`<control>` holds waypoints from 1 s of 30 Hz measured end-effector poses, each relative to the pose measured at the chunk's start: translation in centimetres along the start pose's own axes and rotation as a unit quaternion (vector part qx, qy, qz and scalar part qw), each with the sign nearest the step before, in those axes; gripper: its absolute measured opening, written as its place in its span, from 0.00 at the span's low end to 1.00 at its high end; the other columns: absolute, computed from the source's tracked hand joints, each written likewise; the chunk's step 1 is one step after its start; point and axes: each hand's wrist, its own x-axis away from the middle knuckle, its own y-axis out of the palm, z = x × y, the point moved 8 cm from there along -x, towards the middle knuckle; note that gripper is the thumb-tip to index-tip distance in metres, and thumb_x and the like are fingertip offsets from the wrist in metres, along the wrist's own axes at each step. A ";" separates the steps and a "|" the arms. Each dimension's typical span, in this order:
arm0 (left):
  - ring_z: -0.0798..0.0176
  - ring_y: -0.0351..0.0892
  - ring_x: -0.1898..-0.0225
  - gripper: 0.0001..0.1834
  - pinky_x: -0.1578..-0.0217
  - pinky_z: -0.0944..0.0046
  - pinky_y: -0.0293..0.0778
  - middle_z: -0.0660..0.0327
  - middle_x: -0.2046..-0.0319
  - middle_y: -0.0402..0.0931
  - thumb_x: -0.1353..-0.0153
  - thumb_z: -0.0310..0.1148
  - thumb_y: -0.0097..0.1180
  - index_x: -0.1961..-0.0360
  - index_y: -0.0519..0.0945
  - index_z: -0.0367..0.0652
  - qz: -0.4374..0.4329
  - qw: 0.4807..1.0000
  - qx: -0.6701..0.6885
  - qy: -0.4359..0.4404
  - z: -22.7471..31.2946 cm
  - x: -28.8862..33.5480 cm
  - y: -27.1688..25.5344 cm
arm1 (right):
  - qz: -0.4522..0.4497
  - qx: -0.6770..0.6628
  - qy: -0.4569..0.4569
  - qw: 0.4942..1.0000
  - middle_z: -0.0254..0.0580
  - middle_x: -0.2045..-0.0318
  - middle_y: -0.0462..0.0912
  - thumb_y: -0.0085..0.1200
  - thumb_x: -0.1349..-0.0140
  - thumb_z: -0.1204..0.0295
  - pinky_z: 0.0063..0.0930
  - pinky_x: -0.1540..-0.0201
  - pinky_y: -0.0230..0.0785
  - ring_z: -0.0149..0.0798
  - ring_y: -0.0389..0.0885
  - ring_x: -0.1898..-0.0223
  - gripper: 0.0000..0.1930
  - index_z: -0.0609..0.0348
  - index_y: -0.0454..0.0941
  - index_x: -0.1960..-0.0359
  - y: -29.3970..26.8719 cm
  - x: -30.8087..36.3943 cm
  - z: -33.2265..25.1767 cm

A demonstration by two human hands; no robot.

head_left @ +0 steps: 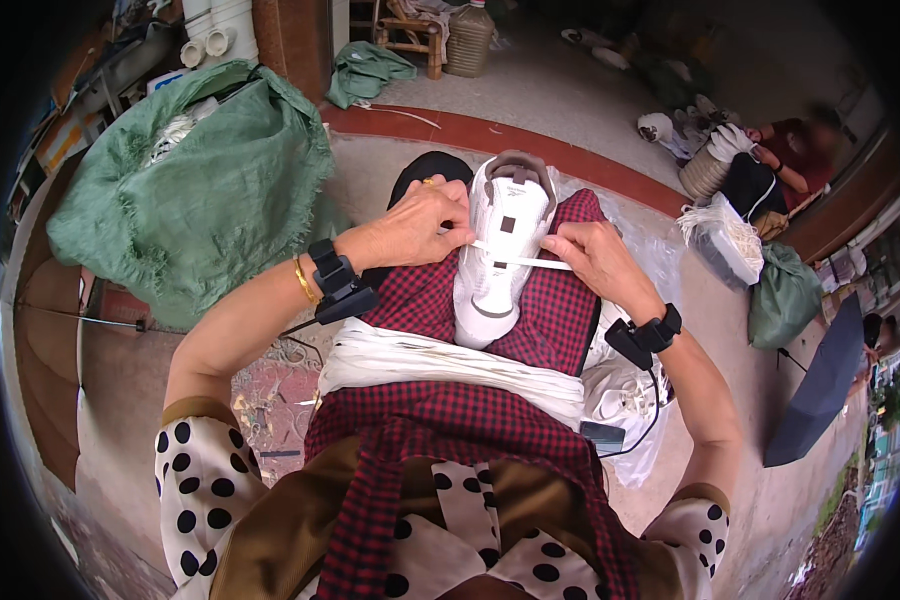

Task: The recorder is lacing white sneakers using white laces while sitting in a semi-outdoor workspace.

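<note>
A white sneaker (492, 285) with a grey-brown collar lining lies on my lap, its toe toward me. A flat white shoelace (542, 263) crosses its tongue and runs out to the right. At the sneaker's left side my left hand (430, 226) is closed, thumb and finger pinched on the lace near the eyelets. My right hand (600, 262) is closed at the other side, its fingers on the lace's right-hand length. Across my thighs lies a thick bundle of white laces (440, 366), over a red and black checked apron (420, 303).
A large green woven sack (210, 190) stands to the left. At the right are clear plastic with white shoes (620, 392), a phone (602, 436), another green sack (785, 295) and a dark umbrella (820, 385). Another person (795, 165) sits at the far right among shoes.
</note>
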 end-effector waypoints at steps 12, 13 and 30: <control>0.55 0.73 0.58 0.10 0.55 0.58 0.71 0.59 0.66 0.74 0.52 0.25 0.59 0.66 0.80 0.39 0.075 0.968 -0.106 0.215 9.1 2.7 2.2 | -0.141 -0.249 0.015 0.958 0.34 0.81 0.77 0.45 0.28 0.59 0.26 0.73 0.68 0.27 0.73 0.79 0.22 0.65 0.75 0.75 2.3 -0.4 -0.5; 0.54 0.73 0.58 0.11 0.56 0.59 0.73 0.56 0.66 0.73 0.55 0.24 0.57 0.67 0.79 0.37 0.097 0.960 -0.138 0.225 9.6 2.7 2.9 | -0.147 -0.260 0.023 0.954 0.31 0.82 0.74 0.44 0.27 0.60 0.22 0.77 0.65 0.24 0.70 0.81 0.21 0.63 0.73 0.74 2.1 -0.8 -0.9; 0.51 0.83 0.70 0.14 0.72 0.53 0.76 0.43 0.74 0.77 0.46 0.28 0.52 0.68 0.76 0.23 0.132 0.968 -0.209 0.052 4.6 -3.0 7.5 | -0.032 -0.395 0.023 0.918 0.18 0.80 0.64 0.50 0.27 0.64 0.14 0.79 0.45 0.15 0.56 0.80 0.16 0.49 0.69 0.76 0.4 -2.4 -2.6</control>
